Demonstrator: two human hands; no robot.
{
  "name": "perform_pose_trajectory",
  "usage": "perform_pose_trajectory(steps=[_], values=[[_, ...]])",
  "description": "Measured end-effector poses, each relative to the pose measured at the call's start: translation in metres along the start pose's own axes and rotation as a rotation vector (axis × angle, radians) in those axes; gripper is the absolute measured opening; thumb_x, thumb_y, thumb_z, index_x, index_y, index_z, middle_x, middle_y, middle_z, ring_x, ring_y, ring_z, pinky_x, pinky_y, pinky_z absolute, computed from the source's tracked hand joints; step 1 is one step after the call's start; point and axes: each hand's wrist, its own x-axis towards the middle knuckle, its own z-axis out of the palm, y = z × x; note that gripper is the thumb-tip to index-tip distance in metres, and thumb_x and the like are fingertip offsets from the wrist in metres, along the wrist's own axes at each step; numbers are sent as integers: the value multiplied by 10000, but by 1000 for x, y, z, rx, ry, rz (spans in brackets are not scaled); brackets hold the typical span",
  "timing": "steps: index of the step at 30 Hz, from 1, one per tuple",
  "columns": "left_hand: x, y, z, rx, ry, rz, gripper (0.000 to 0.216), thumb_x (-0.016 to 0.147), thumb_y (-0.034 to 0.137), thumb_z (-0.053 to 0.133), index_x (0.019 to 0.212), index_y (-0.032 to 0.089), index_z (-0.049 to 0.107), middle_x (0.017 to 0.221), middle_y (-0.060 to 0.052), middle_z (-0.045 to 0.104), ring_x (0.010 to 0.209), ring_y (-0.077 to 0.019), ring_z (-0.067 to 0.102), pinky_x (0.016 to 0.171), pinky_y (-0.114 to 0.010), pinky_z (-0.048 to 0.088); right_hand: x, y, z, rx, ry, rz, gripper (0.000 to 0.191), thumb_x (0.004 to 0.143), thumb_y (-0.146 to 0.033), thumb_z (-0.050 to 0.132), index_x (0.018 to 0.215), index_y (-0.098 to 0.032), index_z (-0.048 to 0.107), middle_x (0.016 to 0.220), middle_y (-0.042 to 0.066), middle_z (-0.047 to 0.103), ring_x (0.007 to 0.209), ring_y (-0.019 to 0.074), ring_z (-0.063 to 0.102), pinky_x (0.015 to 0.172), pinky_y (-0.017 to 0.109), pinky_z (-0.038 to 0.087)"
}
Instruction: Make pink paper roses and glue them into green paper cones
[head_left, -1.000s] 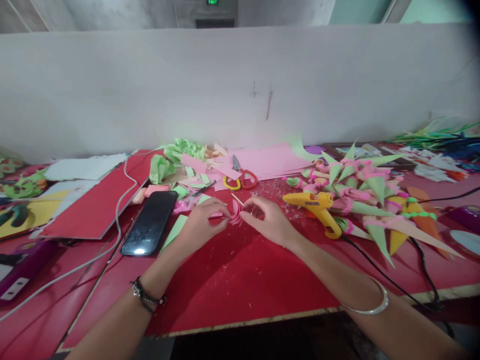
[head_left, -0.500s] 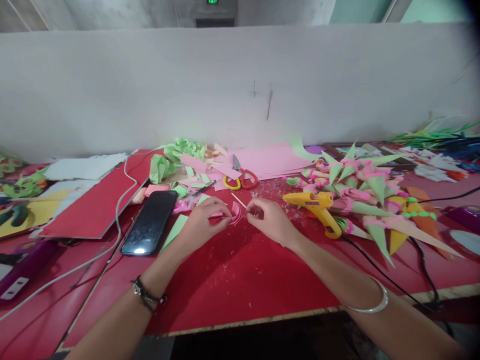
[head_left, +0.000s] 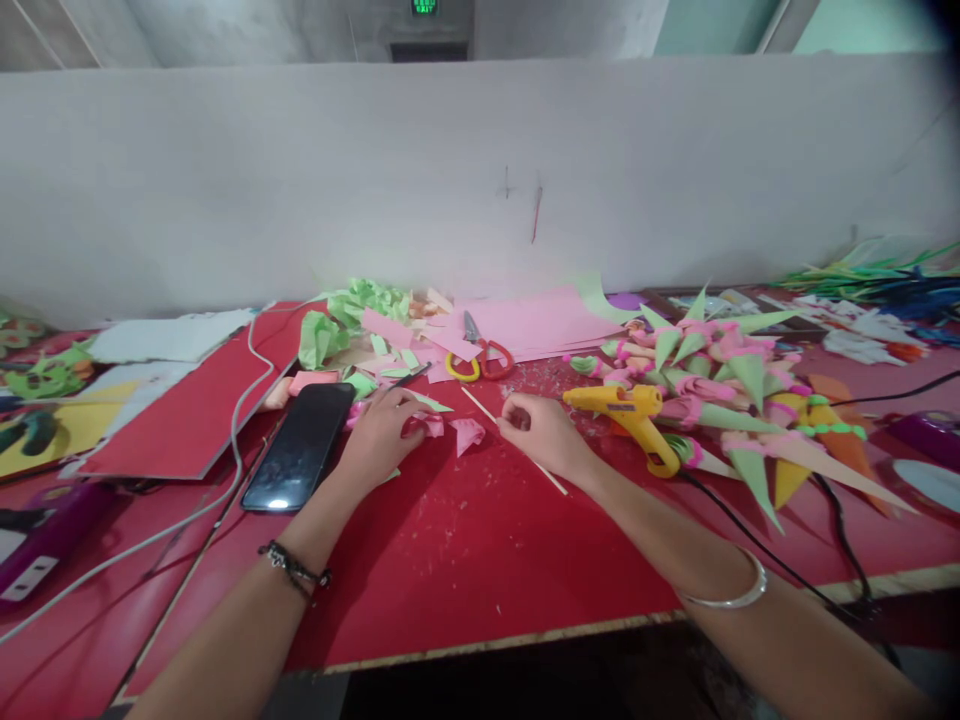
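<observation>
Head view is showing the right hand [head_left: 544, 435] keeping its grip closed around a thin wooden stick [head_left: 480, 405], which is slanting across the red table [head_left: 465, 560], one end pointing toward the far edge and the other toward the near edge. The left hand [head_left: 379, 435] is lying palm down, its fingertips touching a pink paper scrap [head_left: 433, 427]; whether its grip is pinching the scrap cannot be told. A curled pink paper piece [head_left: 469, 435] is lying loose on the table between the two hands, nearer the far edge. A black phone [head_left: 300, 445] is sitting just beside the left hand, and a yellow glue gun [head_left: 634, 410] is resting near the right hand.
</observation>
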Motion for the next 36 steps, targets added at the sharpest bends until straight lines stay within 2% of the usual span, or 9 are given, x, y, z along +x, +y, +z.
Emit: perform_pose_trajectory(steps=[3,7,12,16,21,26,30,36], values=[[0,1,1,0,-19,-11,202,710,139,482,861,195,603,908,-50,564,906,-210,501,842,-355,373,-2,-2,0,16,-5,-11,114,699,-210,477,589,-182,466,549,-27,503,504,93,428,513,220,319],[1,2,4,-40,32,-19,234,708,135,486,929,171,552,945,-64,569,922,-209,502,822,-337,385,-3,-3,0,28,-19,-25,118,709,-215,467,596,-182,463,553,-26,496,509,93,429,509,219,315],[3,3,4,-13,20,42,102,747,166,479,812,170,558,873,-57,572,862,-197,513,760,-310,399,-4,-6,1,50,-37,-26,112,715,-215,468,609,-180,473,548,-29,483,510,93,425,506,218,313],[2,5,0,-6,15,70,91,767,172,482,792,167,570,826,-44,580,792,-175,527,697,-282,402,-5,-8,0,78,-35,-30,118,719,-204,469,604,-178,470,546,-31,478,507,91,417,504,221,311],[-2,15,-5,-91,162,189,106,799,177,471,808,165,577,795,-29,619,760,-134,557,669,-229,416,-6,-13,1,298,-23,-10,93,757,-269,460,731,-184,484,600,-35,478,527,92,443,522,222,347],[-7,28,-6,14,361,424,100,814,187,472,814,179,571,798,-12,660,747,-114,598,665,-213,428,-8,-18,3,605,-156,73,204,765,-341,472,909,-200,449,763,-26,465,534,70,472,521,219,384],[-8,36,-9,83,409,529,89,821,193,470,829,179,557,814,-6,673,760,-106,615,656,-207,432,-9,-22,2,630,-221,62,216,737,-315,521,908,-193,475,854,0,497,631,80,502,580,222,408],[-9,38,-14,136,431,555,65,807,181,496,848,169,546,825,-13,681,772,-110,622,661,-213,436,-8,-25,-1,696,-263,103,119,738,-253,500,821,-170,477,726,-13,518,583,81,507,579,234,423]])
